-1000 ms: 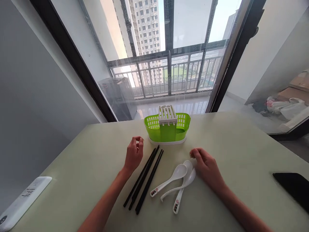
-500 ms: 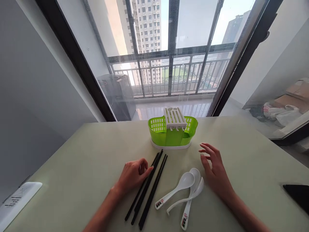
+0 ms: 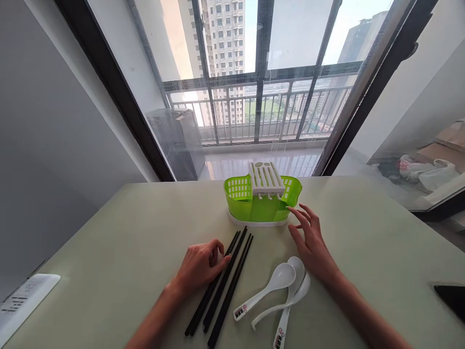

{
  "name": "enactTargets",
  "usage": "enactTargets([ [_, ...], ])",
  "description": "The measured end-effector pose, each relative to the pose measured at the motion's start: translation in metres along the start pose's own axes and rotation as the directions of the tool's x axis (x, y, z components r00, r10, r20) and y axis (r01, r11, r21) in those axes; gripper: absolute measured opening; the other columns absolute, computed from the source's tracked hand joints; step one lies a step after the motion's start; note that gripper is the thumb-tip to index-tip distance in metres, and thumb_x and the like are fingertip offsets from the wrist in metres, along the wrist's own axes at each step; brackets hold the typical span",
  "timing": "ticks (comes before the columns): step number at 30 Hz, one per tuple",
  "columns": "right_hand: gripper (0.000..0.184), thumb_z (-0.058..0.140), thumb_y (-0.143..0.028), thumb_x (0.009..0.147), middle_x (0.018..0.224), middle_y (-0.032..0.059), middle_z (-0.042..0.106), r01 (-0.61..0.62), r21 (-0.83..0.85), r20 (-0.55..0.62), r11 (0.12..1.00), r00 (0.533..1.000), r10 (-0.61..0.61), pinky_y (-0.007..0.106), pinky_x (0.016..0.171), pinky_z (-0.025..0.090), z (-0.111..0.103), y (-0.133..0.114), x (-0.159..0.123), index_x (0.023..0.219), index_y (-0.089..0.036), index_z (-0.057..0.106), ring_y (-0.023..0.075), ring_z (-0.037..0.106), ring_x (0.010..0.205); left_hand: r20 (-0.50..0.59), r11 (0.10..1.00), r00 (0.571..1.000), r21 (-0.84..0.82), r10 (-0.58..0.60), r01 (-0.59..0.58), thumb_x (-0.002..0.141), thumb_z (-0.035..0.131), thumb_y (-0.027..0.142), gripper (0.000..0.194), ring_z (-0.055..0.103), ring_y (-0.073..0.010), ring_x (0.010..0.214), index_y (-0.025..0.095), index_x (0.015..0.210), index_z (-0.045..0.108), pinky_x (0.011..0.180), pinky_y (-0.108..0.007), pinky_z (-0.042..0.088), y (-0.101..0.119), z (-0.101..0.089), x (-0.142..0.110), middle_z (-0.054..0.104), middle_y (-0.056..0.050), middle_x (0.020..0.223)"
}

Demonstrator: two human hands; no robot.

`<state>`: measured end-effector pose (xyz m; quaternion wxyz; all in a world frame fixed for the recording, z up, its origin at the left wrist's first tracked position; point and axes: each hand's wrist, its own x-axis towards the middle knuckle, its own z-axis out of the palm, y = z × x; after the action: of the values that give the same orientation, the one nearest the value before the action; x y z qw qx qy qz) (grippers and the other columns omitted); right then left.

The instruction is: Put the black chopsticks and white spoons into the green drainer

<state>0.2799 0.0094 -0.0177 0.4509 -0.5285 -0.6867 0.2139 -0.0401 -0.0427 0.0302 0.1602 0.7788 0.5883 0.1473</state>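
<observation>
A green cutlery basket (image 3: 247, 203) with a white slotted insert stands on a white base at the far side of the pale table (image 3: 109, 261). Several black chopsticks (image 3: 225, 291) lie in a bundle in front of it. My left hand (image 3: 199, 266) rests on the table with its curled fingers touching the chopsticks. Three white spoons (image 3: 276, 286) lie to the right of them. My right hand (image 3: 310, 242) hovers open, fingers spread, with the fingertips at the basket's right end.
A white flat device (image 3: 25, 303) lies at the table's left edge and a black phone (image 3: 452, 295) at the right edge. Behind the table a glass balcony door shows railings and tower blocks. Bags and boxes lie on the floor at the far right.
My right hand has opened and moved from beside the spoons up to the basket's right end. My left hand has dropped from the air onto the chopsticks.
</observation>
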Motion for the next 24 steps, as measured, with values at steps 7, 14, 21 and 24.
enactTargets([
  [7, 0.042, 0.039, -0.044, 0.105, 0.164, 0.0071, 0.030, 0.053, -0.051, 0.003, 0.997, 0.999, -0.053, 0.054, 0.115, 0.041, -0.006, -0.001, -0.003, 0.145, -0.033, 0.046, 0.0263, 0.029, 0.152, -0.009, 1.000, 1.000, 0.014, -0.016, 0.016, 0.096, 0.052, 0.045, 0.026, 0.058, -0.0125, 0.058, 0.023, 0.094, 0.064, 0.062, -0.024, 0.042, 0.001, -0.001, -0.003, 0.061, 0.006, 0.065],
  [14, 0.042, 0.042, -0.045, 0.104, 0.164, 0.0059, 0.034, 0.036, -0.039, -0.032, 0.999, 0.999, -0.037, 0.052, 0.110, 0.046, -0.005, 0.003, -0.012, 0.143, -0.033, 0.050, 0.0283, 0.038, 0.148, 0.064, 0.994, 0.995, 0.079, -0.079, 0.074, 0.091, 0.059, 0.045, 0.025, 0.065, -0.0162, 0.068, 0.022, 0.100, 0.063, 0.066, -0.027, 0.045, 0.012, -0.019, -0.009, 0.070, 0.002, 0.077],
  [21, 0.051, 0.044, -0.045, 0.103, 0.156, 0.0093, 0.048, -0.057, -0.006, -0.174, 0.998, 0.983, 0.055, 0.048, 0.101, 0.052, -0.008, -0.001, -0.014, 0.151, -0.032, 0.040, 0.0256, 0.067, 0.116, 0.038, 0.929, 0.973, 0.309, -0.226, 0.203, 0.091, 0.057, 0.026, 0.015, 0.071, -0.0215, 0.084, 0.022, 0.100, 0.068, 0.071, -0.030, 0.048, 0.021, -0.029, -0.013, 0.075, -0.005, 0.100],
  [24, 0.049, 0.045, -0.043, 0.102, 0.148, 0.0110, 0.057, -0.079, 0.009, -0.233, 0.997, 0.969, 0.079, 0.048, 0.100, 0.050, -0.011, -0.001, -0.013, 0.149, -0.029, 0.042, 0.0262, 0.066, 0.117, 0.006, 0.941, 0.982, 0.289, -0.189, 0.179, 0.097, 0.049, 0.020, 0.025, 0.072, -0.0232, 0.092, 0.020, 0.109, 0.070, 0.078, -0.032, 0.051, 0.018, -0.026, -0.014, 0.076, -0.007, 0.108],
])
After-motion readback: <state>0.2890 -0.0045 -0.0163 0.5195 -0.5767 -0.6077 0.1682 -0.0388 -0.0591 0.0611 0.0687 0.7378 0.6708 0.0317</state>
